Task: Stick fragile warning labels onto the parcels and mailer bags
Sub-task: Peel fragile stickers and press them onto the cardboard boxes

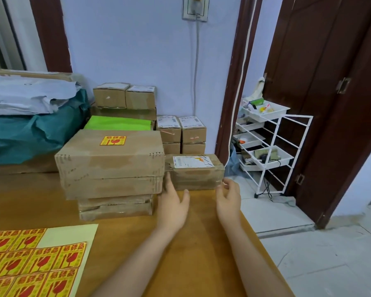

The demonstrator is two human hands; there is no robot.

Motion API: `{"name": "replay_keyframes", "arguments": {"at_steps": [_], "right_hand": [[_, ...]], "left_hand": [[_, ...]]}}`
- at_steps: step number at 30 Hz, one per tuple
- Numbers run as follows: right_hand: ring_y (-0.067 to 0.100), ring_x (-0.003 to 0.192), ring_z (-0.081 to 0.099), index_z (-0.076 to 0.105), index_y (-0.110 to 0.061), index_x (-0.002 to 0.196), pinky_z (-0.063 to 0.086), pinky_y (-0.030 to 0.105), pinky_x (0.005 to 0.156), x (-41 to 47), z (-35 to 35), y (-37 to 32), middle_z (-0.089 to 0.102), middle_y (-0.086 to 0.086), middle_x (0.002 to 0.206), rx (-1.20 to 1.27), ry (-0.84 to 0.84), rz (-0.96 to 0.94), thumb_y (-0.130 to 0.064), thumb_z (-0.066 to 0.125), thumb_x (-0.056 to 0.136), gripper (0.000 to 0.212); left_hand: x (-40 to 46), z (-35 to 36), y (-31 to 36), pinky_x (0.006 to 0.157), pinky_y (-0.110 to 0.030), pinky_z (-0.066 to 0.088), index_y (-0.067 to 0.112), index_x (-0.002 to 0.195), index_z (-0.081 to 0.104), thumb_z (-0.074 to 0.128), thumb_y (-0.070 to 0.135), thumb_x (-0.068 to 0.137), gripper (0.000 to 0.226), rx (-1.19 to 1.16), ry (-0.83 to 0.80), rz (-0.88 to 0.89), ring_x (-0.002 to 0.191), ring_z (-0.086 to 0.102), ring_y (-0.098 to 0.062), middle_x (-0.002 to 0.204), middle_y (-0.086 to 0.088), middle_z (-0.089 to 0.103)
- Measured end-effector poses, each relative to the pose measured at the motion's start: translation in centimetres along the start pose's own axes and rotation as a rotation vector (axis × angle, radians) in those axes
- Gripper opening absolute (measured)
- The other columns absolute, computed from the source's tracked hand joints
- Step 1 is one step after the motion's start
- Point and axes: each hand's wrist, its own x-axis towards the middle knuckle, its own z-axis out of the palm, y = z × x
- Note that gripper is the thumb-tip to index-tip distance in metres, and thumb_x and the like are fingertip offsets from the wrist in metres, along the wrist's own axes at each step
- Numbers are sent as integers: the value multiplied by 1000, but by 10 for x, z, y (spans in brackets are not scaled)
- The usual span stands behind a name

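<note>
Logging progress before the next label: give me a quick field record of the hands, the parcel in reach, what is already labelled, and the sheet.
left hand: open, fingers reaching to the left end of the small parcel
right hand: loosely curled, holding nothing, at the parcel's right end
small parcel: on the table, white shipping label on top, no fragile label visible
big box: tops a stack left of the small parcel, fragile label on its top
label sheet: flat at the table's near left, some labels gone
</note>
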Motion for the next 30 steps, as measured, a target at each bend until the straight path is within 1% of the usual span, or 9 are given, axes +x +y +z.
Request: {"name": "replay_keyframes", "arguments": {"at_steps": [4, 10, 14, 16, 19, 23, 25, 27, 30], "right_hand": [[15, 132, 34, 36, -9, 141, 28, 24, 105, 9, 14, 7, 37, 2, 140, 16, 26, -37, -13, 49, 95, 48], [14, 143, 21, 16, -17, 152, 19, 22, 108, 40, 24, 16, 23, 0, 156, 96, 6, 48, -17, 48, 97, 63], [14, 137, 32, 21, -19, 151, 28, 31, 111, 46, 27, 19, 34, -1, 150, 172, -14, 88, -21, 46, 98, 58], [6, 128, 33, 27, -16, 148, 29, 26, 106, 48, 26, 17, 37, -2, 143, 162, 32, 88, -23, 45, 99, 53], [11, 124, 37, 37, -13, 142, 28, 24, 99, 53, 22, 17, 40, 0, 134, 183, 130, 133, -26, 41, 100, 45], [15, 110, 46, 55, -13, 122, 35, 29, 92, 55, 16, 19, 49, 3, 123, 284, 267, 219, -35, 42, 98, 35], [17, 107, 50, 60, -16, 111, 40, 34, 93, 55, 13, 19, 52, 4, 118, 338, 291, 257, -37, 46, 97, 29], [18, 105, 52, 61, -20, 102, 43, 37, 95, 54, 12, 20, 54, 4, 114, 372, 296, 298, -34, 51, 93, 19], [17, 97, 52, 63, -22, 89, 43, 33, 85, 50, 9, 21, 55, 3, 107, 394, 323, 314, -29, 54, 88, 11]], "left_hand": [[19, 12, -8, 103, -39, 40, 20, 152, -6, 46, 36, 96, 78, -111, 20, -193, 121, 49, -41, 143, -24, 41], [36, 29, -24, 116, -38, 22, 30, 152, -2, 48, 40, 96, 76, -352, 34, -303, 142, 27, -27, 157, -6, 23], [38, 25, -24, 116, -37, 20, 31, 152, 8, 43, 42, 97, 65, -421, 28, -331, 142, 26, -25, 157, -2, 22], [36, 23, -20, 118, -33, 12, 29, 152, 12, 39, 42, 99, 61, -442, 57, -313, 145, 18, -21, 159, 0, 18], [30, 21, -14, 113, -22, 7, 26, 150, 25, 34, 43, 100, 54, -481, 83, -302, 145, 14, -13, 157, 3, 21], [25, 17, -8, 101, -11, 16, 19, 136, 48, 35, 41, 100, 44, -648, 136, -327, 130, 33, -6, 141, 5, 42], [26, 15, -7, 109, -24, 24, 19, 128, 54, 40, 47, 96, 44, -741, 143, -399, 130, 41, -15, 138, 3, 48], [29, 14, -7, 94, -29, 36, 18, 104, 60, 49, 51, 91, 37, -823, 134, -495, 106, 56, -16, 116, 2, 61], [31, 13, -5, 85, -27, 34, 29, 80, 53, 55, 47, 90, 20, -927, 83, -537, 79, 50, -3, 89, 12, 57]]}}
